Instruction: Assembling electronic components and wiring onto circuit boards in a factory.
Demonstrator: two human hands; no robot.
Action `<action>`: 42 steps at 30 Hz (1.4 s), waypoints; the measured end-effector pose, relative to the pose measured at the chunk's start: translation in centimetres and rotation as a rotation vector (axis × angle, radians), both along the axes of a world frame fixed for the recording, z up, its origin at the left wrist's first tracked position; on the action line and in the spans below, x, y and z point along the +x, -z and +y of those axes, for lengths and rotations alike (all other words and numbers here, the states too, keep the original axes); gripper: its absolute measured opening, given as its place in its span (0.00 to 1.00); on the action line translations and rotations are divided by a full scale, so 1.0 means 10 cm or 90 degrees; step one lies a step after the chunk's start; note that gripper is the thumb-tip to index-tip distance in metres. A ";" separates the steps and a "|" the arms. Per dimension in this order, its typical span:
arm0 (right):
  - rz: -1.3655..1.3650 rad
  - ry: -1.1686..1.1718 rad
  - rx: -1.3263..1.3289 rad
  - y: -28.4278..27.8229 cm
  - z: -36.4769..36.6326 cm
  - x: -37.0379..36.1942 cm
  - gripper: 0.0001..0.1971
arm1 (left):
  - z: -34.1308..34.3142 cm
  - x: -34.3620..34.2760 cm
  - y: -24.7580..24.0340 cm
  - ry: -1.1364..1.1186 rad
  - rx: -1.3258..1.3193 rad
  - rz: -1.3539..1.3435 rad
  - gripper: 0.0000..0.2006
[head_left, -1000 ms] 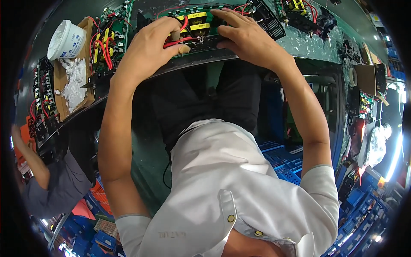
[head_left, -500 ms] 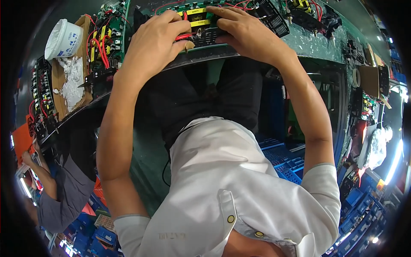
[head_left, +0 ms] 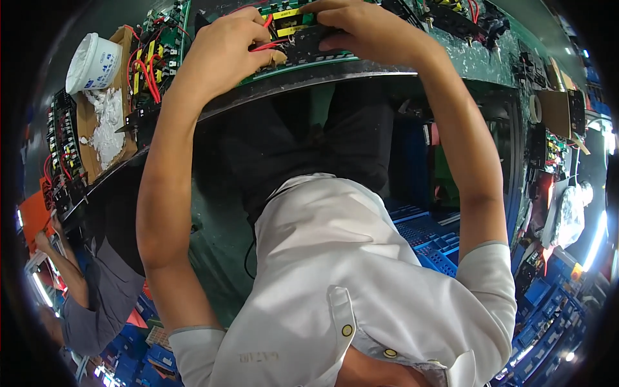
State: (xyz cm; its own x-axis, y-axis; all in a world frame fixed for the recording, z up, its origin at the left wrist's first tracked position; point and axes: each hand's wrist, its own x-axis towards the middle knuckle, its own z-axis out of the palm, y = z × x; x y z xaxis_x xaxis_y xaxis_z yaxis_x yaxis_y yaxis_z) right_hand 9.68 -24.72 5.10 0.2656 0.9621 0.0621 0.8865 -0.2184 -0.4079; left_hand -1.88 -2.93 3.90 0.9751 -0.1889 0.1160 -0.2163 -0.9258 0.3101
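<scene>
A green circuit board [head_left: 308, 63] lies at the bench's near edge, at the top of the head view. It carries yellow-taped transformers [head_left: 287, 15], red wires [head_left: 269, 45] and a black heat-sink-like piece [head_left: 309, 46]. My left hand [head_left: 222, 55] is curled round the left part, its thumb, with a tan covering on the tip, beside the red wires. From the right, my right hand [head_left: 371, 32] bends its fingers over the board, the thumb against the black piece. Some fingertips are hidden or cut off by the frame's top edge.
To the left, a white tub [head_left: 95, 62] stands by a cardboard box [head_left: 122, 151] holding white paste-like material. Another wired board [head_left: 151, 64] lies beside it. More electronics [head_left: 454, 19] lie right of my hands. A co-worker [head_left: 100, 290] is at the lower left.
Both hands have shifted slightly away from me, the left one also a little leftward. The black piece between them now looks tilted, and a green board edge shows in front of it.
</scene>
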 end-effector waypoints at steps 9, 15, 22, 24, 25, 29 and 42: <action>-0.061 0.002 0.060 0.18 -0.06 -0.08 0.12 | -0.07 -0.04 -0.15 0.006 -0.041 0.054 0.14; -0.057 0.015 0.072 0.22 -0.04 -0.13 0.11 | -0.08 -0.07 -0.14 0.027 -0.022 0.000 0.13; -0.077 -0.003 0.046 0.22 -0.02 -0.04 0.12 | -0.09 -0.04 -0.09 0.035 -0.024 -0.041 0.12; -0.094 -0.001 0.047 0.19 0.01 -0.03 0.13 | -0.09 -0.03 -0.09 0.022 -0.014 -0.029 0.12; -0.084 0.000 0.020 0.14 0.04 -0.03 0.13 | -0.07 -0.02 -0.08 0.016 -0.008 -0.023 0.12; -0.036 -0.024 0.001 0.09 0.01 0.04 0.14 | -0.07 0.01 -0.11 0.007 0.014 0.019 0.14; -0.055 -0.003 0.009 0.19 0.01 -0.01 0.14 | -0.08 -0.02 -0.06 0.016 0.007 -0.019 0.14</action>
